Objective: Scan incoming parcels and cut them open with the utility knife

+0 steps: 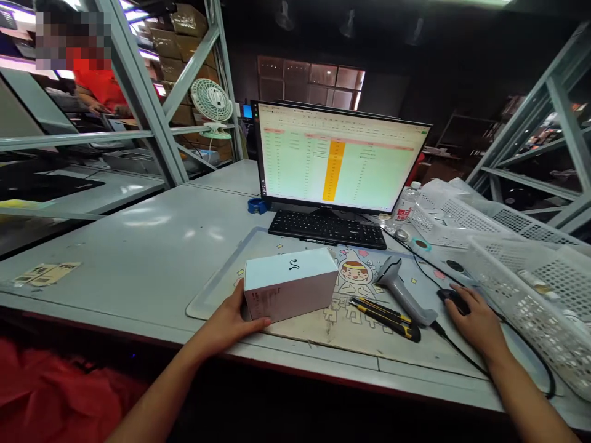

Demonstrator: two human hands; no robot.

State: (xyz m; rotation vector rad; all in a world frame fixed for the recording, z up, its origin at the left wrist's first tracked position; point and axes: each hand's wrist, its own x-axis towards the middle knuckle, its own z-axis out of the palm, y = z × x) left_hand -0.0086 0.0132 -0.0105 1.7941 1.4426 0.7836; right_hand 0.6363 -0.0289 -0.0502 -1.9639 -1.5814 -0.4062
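Note:
A white box [292,284] with a dark squiggle on its lid stands on the printed desk mat [212,295]. My left hand [231,320] grips the box's left end, thumb along its near face and fingers partly hidden behind it. Over at the right, my right hand [478,323] rests curved over a black computer mouse [455,301]. Between the box and the mouse lie a grey barcode scanner [409,292] and yellow-and-black utility knives [388,319]. Behind the box are a black keyboard [327,229] and a monitor [339,160] showing a spreadsheet.
White perforated baskets [521,295] line the right side, with a plastic bottle [407,200] near them. A roll of blue tape [257,206] sits left of the keyboard. Metal frame posts [138,92] and a fan [211,101] stand at left, where a person in red [99,86] works.

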